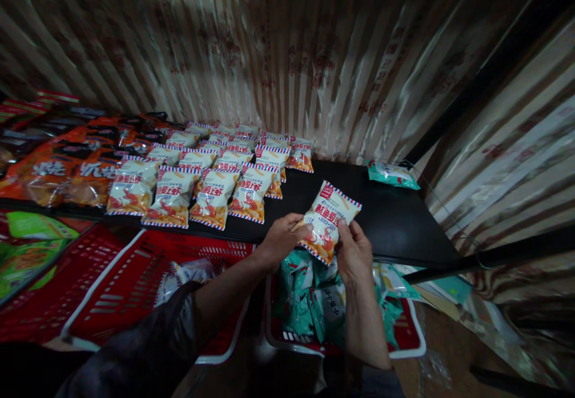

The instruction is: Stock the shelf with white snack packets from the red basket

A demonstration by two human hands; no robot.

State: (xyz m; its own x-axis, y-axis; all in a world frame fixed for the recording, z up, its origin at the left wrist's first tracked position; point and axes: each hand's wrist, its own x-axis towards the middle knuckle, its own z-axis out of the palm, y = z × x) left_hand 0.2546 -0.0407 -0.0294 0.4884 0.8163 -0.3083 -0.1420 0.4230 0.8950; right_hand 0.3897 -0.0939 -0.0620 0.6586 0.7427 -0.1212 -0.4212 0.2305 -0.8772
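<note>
Between my two hands is a white and orange snack bag with a striped edge and red lettering, held above the front edge of a black shelf. My left hand grips its lower left side with the thumb on the front. On its right side, my right hand pinches the edge. Several matching snack bags stand in rows on the shelf, left of my hands. Below my right arm, a red basket holds green snack bags.
Orange and black snack bags fill the shelf's left part. One green bag lies at its back right. Another red basket with a few white bags stands below on the left. A dark metal post rises at the right.
</note>
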